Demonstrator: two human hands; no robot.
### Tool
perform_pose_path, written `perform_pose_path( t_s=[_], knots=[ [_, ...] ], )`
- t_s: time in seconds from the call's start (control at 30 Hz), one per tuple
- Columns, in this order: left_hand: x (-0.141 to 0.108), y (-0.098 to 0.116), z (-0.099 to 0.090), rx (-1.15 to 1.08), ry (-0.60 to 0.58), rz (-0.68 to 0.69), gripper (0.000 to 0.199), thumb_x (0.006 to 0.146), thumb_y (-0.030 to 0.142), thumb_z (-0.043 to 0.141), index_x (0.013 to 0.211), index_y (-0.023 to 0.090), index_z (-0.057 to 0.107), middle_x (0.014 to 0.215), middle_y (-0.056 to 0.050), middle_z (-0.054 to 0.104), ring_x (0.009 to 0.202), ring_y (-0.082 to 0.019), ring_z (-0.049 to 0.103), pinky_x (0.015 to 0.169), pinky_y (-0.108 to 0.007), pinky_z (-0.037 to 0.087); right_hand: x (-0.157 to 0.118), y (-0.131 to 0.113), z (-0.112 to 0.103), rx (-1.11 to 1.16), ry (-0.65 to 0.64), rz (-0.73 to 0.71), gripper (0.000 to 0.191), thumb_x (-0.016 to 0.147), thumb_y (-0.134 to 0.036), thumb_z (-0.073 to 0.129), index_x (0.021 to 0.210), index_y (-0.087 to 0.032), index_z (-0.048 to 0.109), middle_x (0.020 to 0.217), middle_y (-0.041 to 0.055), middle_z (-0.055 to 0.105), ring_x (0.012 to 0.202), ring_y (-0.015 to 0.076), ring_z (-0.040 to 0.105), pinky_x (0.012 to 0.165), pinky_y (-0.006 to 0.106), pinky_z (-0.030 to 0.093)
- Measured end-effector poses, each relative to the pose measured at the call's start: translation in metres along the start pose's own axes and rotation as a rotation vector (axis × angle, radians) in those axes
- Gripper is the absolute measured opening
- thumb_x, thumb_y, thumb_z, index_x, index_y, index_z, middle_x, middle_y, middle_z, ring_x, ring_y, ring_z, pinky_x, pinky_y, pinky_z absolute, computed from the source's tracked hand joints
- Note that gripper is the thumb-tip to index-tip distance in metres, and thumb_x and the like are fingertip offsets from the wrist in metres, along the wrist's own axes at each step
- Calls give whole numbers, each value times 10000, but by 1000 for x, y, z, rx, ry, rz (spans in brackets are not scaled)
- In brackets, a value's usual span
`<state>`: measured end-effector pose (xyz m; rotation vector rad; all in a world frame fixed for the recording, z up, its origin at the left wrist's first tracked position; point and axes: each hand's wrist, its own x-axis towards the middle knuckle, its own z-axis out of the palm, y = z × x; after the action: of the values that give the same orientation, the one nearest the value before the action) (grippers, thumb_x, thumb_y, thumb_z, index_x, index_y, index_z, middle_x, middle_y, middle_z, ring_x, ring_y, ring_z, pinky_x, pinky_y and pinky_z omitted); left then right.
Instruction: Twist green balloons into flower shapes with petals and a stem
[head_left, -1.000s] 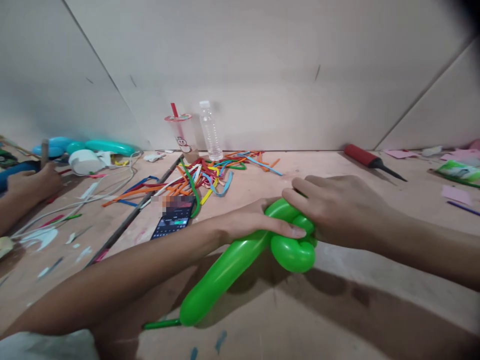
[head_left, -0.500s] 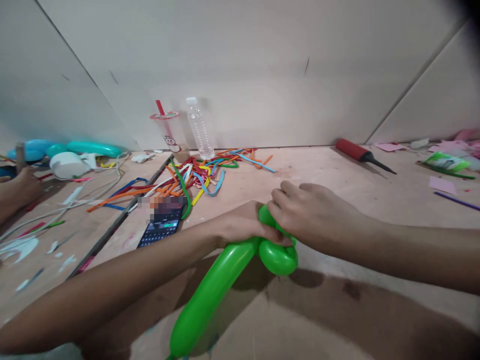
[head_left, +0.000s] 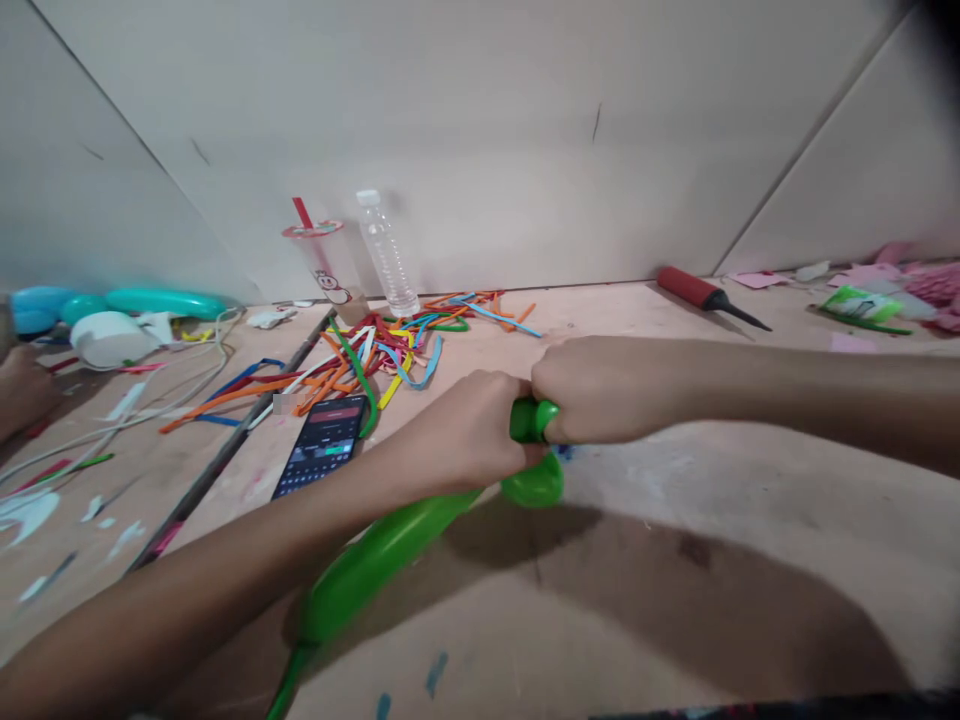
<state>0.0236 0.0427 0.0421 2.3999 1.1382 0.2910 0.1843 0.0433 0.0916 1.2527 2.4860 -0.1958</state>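
Observation:
A long green balloon [head_left: 390,555] slants across the lower middle of the head view, its thin uninflated tail pointing toward the bottom edge. My left hand [head_left: 480,425] is closed around it near the top. Close against it, my right hand [head_left: 589,390] is closed on another part of the same balloon. Between the two fists a short green section bulges out, and a rounded bubble hangs just below them. Most of my fingers are hidden behind the backs of the hands, so the twist itself cannot be seen.
A phone [head_left: 322,445] lies left of my hands, beside a pile of uninflated balloons [head_left: 390,350]. Behind stand a lidded cup [head_left: 330,265] and a plastic bottle [head_left: 391,260]. A red hand pump [head_left: 694,288] rests back right. Another person's hand [head_left: 26,385] is at far left.
My right hand has turned over and moved in against my left, forearm higher. The balloon's lower end has swung left and up, showing its thin tail. The view has shifted slightly.

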Motion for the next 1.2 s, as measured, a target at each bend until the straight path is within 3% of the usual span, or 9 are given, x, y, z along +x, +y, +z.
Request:
perform_pose_path(
  t_s=[0.1, 0.2, 0.37, 0.57, 0.67, 0.83, 0.9, 1.03, 1.2],
  knots=[
    [2, -4, -4, 228, 91, 3, 261, 746, 326, 645, 950, 173, 699, 880, -69, 734, 759, -243, 676, 599, -289, 434, 19, 18, -3, 377, -190, -12, 192, 767, -263, 578, 751, -139, 723, 693, 77, 731, 613, 212, 672, 531, 287, 461],
    [2, -6, -6, 425, 217, 5, 279, 775, 276, 599, 1022, 156, 650, 978, -111, 715, 882, -287, 677, 680, -332, 493, 34, 35, -1, 750, -236, -55, 230, 771, -261, 602, 929, -155, 731, 868, 63, 773, 686, 201, 726, 625, 297, 571],
    [0, -4, 1, 579, 401, 117, 356, 829, 168, 562, 1183, 134, 555, 1256, -162, 616, 1182, -337, 566, 940, -459, 515, 44, 54, 4, 918, -104, -120, 207, 769, -230, 604, 913, -159, 734, 886, 66, 765, 735, 192, 727, 619, 295, 599],
    [-1, -3, 5, 661, 543, 232, 458, 868, 58, 496, 1317, 145, 472, 1525, -189, 403, 1389, -372, 374, 1052, -546, 461, 38, 60, 18, 1124, -37, -224, 250, 862, -278, 490, 719, -140, 642, 645, 62, 695, 604, 186, 688, 650, 345, 601],
    [0, -5, -1, 574, 561, 243, 510, 846, 59, 517, 1341, 165, 451, 1508, -186, 414, 1392, -356, 383, 1070, -541, 452, 27, 56, 27, 1016, 109, -211, 372, 954, -427, 468, 791, -132, 625, 717, 89, 719, 598, 184, 687, 665, 345, 587],
    [-2, -11, -22, 173, 418, 180, 481, 751, 148, 651, 1213, 194, 530, 1281, -115, 596, 1199, -310, 560, 1014, -489, 479, 0, 44, 40, 464, 1012, -177, 391, 994, -354, 487, 1346, -185, 465, 1308, 148, 642, 1018, 224, 697, 807, 365, 567],
    [-4, -12, -31, -43, 292, 137, 459, 756, 213, 685, 1196, 203, 554, 1150, -72, 654, 1063, -275, 625, 933, -438, 513, -11, 40, 40, 170, 1163, -350, 464, 958, -179, 480, 1414, -208, 402, 1463, 156, 529, 1272, 235, 576, 926, 392, 541],
    [-4, -8, -39, -433, -34, 154, 367, 792, 237, 673, 1152, 190, 621, 1103, -61, 684, 1052, -242, 637, 891, -358, 516, -29, 32, 32, -307, 1055, -594, 629, 862, 31, 448, 1434, -229, 421, 1573, 129, 406, 1460, 220, 355, 1081, 442, 445],
    [3, -13, -37, -503, -146, 213, 530, 747, 222, 743, 1259, 232, 607, 1250, -40, 659, 1160, -240, 597, 992, -350, 471, -38, 28, 31, -391, 813, -533, 585, 868, 33, 410, 1375, -243, 501, 1427, 120, 543, 1310, 240, 499, 989, 448, 482]
  ],
)
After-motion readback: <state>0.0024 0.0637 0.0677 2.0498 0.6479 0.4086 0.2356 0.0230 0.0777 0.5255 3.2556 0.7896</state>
